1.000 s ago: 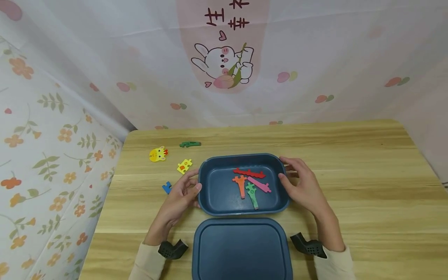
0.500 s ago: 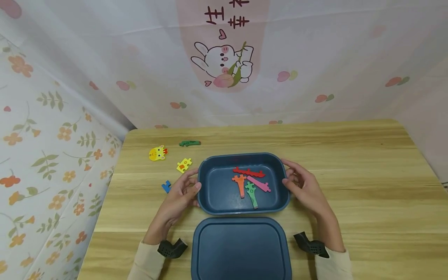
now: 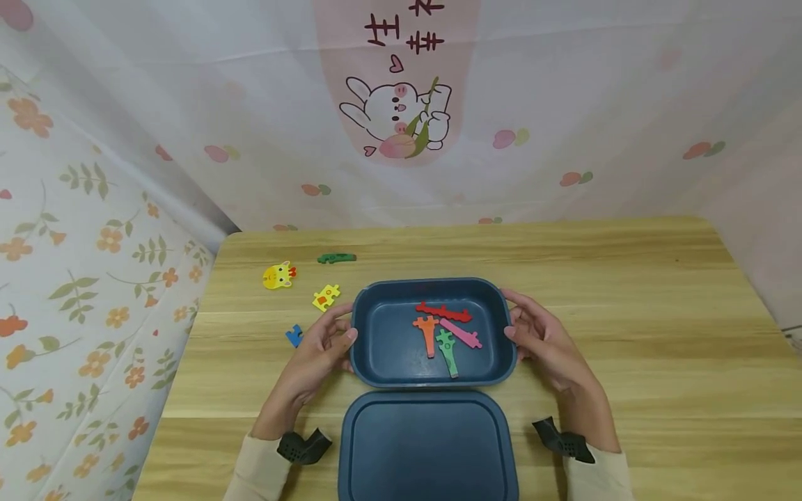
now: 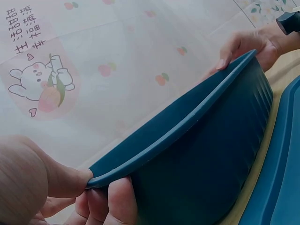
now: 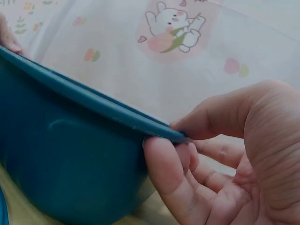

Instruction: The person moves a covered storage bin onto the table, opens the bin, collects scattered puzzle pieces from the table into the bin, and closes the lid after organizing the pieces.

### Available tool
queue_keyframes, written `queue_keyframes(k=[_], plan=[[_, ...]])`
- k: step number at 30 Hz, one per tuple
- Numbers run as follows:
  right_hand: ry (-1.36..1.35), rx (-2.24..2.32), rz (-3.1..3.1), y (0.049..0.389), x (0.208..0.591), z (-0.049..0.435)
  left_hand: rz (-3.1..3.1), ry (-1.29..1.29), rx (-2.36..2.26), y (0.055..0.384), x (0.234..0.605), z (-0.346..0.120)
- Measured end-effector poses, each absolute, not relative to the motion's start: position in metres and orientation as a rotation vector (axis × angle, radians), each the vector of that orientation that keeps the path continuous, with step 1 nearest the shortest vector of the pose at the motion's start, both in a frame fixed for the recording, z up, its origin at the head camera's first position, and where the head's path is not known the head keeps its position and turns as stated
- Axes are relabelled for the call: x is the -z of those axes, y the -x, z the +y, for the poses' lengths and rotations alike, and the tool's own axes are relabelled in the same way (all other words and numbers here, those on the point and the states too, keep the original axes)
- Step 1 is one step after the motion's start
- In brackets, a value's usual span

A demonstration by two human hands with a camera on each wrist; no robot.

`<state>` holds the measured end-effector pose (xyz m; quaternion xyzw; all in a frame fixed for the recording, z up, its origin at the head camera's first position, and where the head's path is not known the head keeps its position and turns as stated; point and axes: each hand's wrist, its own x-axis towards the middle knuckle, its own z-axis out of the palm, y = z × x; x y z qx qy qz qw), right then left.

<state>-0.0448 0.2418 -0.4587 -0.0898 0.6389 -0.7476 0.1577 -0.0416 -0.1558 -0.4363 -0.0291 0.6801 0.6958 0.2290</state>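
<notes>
A dark blue rectangular box (image 3: 388,344) stands open-topped on the table between both hands. On its floor lie a red (image 3: 443,311), an orange (image 3: 427,335), a pink (image 3: 461,334) and a green puzzle piece (image 3: 447,353). My left hand (image 3: 318,358) pinches the left end's rim, thumb on top and fingers beneath, as the left wrist view shows. At the opposite end, my right hand (image 3: 550,346) grips the rim the same way, its fingertips (image 5: 161,152) under the lip. A matching flat lid (image 3: 429,445) lies just in front of the box.
Left of the box on the wooden table (image 3: 639,334) are a blue piece (image 3: 294,336), a yellow puzzle piece (image 3: 326,297), a yellow giraffe-head piece (image 3: 279,275) and a dark green piece (image 3: 337,258). A printed curtain (image 3: 526,90) hangs behind the table.
My right thumb has shifted from over the box's inside wall to its rim, and that hand has settled slightly nearer me. My left hand keeps its hold; the pieces lie unchanged.
</notes>
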Motion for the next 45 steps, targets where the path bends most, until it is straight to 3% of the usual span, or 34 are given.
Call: queue_keyframes(k=[18,26,31,45], plan=[[0.236,2.183,1.744,0.046,0.458,0.241,2.057,0.071,-1.852,0.041,0.429,-0.168],[0.232,2.198,1.72,0.046,0.459,0.241,2.81,-0.039,-1.228,0.032,0.41,-0.186],[0.21,2.178,1.751,0.046,0.46,0.242,2.893,0.017,-0.839,0.026,0.405,-0.197],[0.204,2.166,1.764,0.046,0.459,0.241,2.897,0.088,-0.651,0.029,0.418,-0.201]])
